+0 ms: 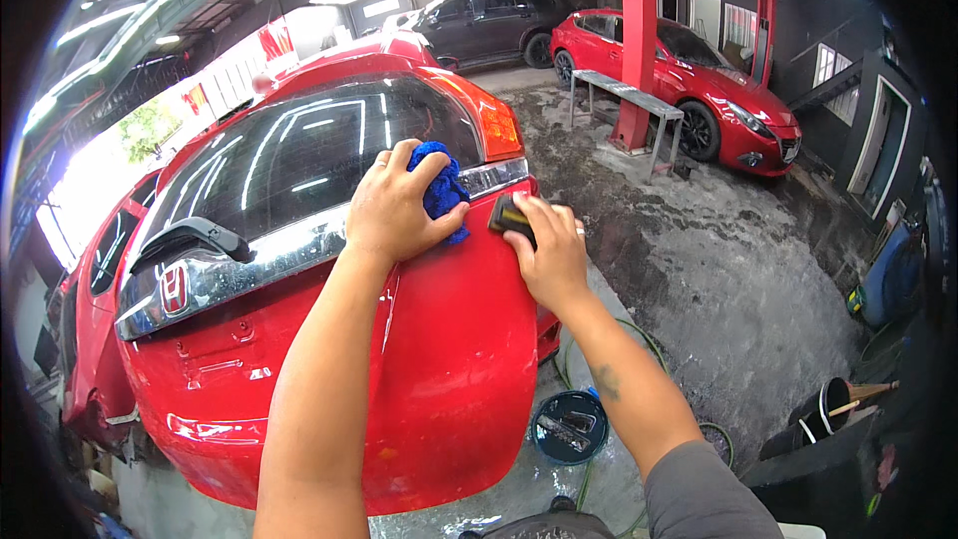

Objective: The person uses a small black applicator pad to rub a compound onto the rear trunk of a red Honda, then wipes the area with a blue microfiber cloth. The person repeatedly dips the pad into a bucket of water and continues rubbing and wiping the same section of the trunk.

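Before me is the back of a red car (449, 339), its tailgate crossed by a chrome strip (309, 240) under the dark rear window (299, 155). My left hand (394, 205) is closed round a bunched blue cloth (442, 190), close to the strip's right part. In my right hand (552, 255) is a small dark block with a yellowish band (511, 222), held near the tailgate's right edge just below the strip. An orange-red tail light (489, 120) sits above both hands. The rear wiper (195, 238) lies over the strip's left part.
A dark bucket of water (570, 427) stands on the wet floor below my right forearm, beside a green hose (654, 344). Farther off are a metal bench (624, 90), a red lift post (636, 40) and another red car (699, 90). Black bins (818, 414) stand at right.
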### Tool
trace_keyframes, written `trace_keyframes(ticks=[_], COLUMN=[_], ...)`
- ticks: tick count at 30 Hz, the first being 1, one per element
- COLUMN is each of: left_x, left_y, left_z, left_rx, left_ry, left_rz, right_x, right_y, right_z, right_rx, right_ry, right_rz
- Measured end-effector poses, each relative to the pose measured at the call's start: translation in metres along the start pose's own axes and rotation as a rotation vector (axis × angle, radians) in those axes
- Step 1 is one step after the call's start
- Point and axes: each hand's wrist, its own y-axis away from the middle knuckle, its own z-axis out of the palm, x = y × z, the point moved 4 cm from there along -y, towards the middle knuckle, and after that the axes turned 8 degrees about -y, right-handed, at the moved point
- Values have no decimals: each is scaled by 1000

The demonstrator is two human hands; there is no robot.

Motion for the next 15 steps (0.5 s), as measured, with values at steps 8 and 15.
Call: trace_keyframes(ticks=[8, 15], left_x=[-1, -13], left_y=[-1, 8], left_z=[-4, 4], left_rx=[9, 32], left_ry=[-6, -27], left_rz=[7, 24], right_x=[-21, -39], right_y=[23, 84], right_z=[2, -26], right_rx=[-57, -234], right_ry=[-20, -83], right_rz=[-144, -133])
